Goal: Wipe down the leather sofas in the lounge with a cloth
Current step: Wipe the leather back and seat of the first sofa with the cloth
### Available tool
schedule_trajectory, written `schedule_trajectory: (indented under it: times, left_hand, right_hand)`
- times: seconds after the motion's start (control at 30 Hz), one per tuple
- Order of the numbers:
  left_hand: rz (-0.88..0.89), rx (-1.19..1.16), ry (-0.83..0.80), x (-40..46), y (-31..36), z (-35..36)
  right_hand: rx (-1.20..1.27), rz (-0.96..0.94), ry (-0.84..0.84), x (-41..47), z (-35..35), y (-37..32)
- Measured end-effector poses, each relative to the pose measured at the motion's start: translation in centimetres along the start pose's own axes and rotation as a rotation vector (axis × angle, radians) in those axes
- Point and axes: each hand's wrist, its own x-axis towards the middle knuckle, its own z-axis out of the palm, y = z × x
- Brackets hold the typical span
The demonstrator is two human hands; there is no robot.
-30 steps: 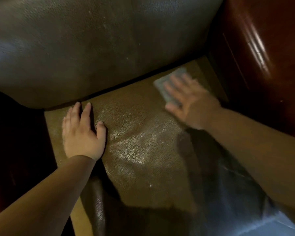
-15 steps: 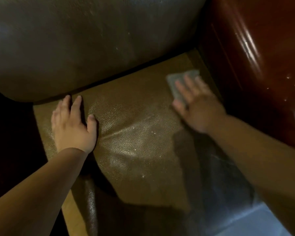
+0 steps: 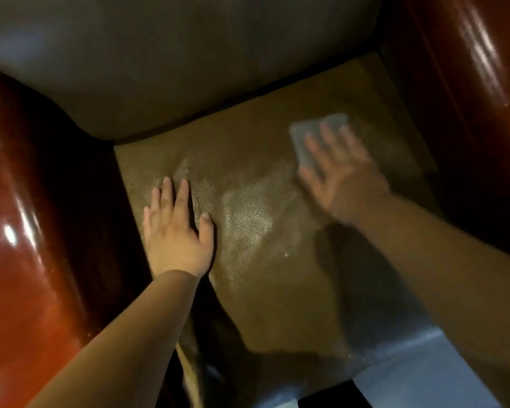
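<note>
One leather sofa seat cushion [image 3: 265,260], olive-brown and pebbled, filled the centre. One grey backrest [image 3: 171,63] rose behind it. Two glossy red-brown armrests were counted: the left armrest [image 3: 27,231] and the right armrest [image 3: 468,63]. Two bare hands lay on the cushion, well apart. The left hand [image 3: 177,234] rested flat, fingers straight, holding nothing. The right hand [image 3: 340,175], blurred, pressed with straight spread fingers upon one pale grey cloth [image 3: 309,136], which lay flat on the cushion's far right part, near the right armrest.
</note>
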Motion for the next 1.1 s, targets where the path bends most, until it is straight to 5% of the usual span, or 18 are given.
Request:
schedule_trajectory:
  times: [0.1, 0.27, 0.33, 0.4, 0.53, 0.6, 0.67, 0.77, 0.83, 0.97, 1.03, 1.1]
  left_hand:
    - [-0.020, -0.010, 0.016, -0.1, -0.1, 0.5]
    - [0.030, -0.029, -0.074, -0.8, -0.4, -0.5]
    - [0.052, -0.037, -0.091, -2.4, -0.9, -0.6]
    - [0.055, -0.033, -0.078, -3.8, -1.1, -0.3]
    - [0.058, -0.001, -0.068, -4.1, -0.9, 0.2]
    - [0.063, 0.010, -0.077, -4.0, -0.9, 0.0]
    - [0.067, 0.014, -0.102, -4.1, -0.8, -0.3]
    - [0.046, 0.025, -0.175, -4.5, -0.1, -0.9]
    - [0.062, 0.032, -0.221, -5.2, 1.1, -1.3]
    - [0.225, 0.047, -0.262, -4.9, 6.2, -1.1]
    - [0.298, 0.053, -0.262, -4.3, 9.8, -0.3]
    - [0.373, 0.068, -0.236, -4.1, 12.3, 0.8]
  right_hand:
    - [-0.030, 0.221, -0.081, 2.8, 0.1, -2.9]
    - [-0.211, -0.443, -0.231, -8.3, 3.7, -9.7]
    - [-0.256, -0.533, -0.258, -8.8, 2.9, -7.7]
    - [-0.294, -0.376, -0.179, -6.9, 1.8, -3.9]
    - [-0.066, 0.260, -0.148, -6.4, 0.9, 0.0]
    - [-0.113, 0.186, -0.130, -10.6, 3.7, -4.0]
    - [-0.078, -0.079, -0.105, -16.0, 6.0, -8.6]
    - [-0.058, -0.387, -0.145, -18.6, 6.1, -7.9]
    - [-0.143, -0.232, -0.083, -16.8, 5.4, -3.5]
    - [0.182, 0.580, -0.020, -13.7, 2.6, 5.1]
    - [0.139, 0.604, -0.043, -14.1, 2.9, 3.6]
    - [0.029, 0.326, -0.036, -15.9, 4.7, 0.3]
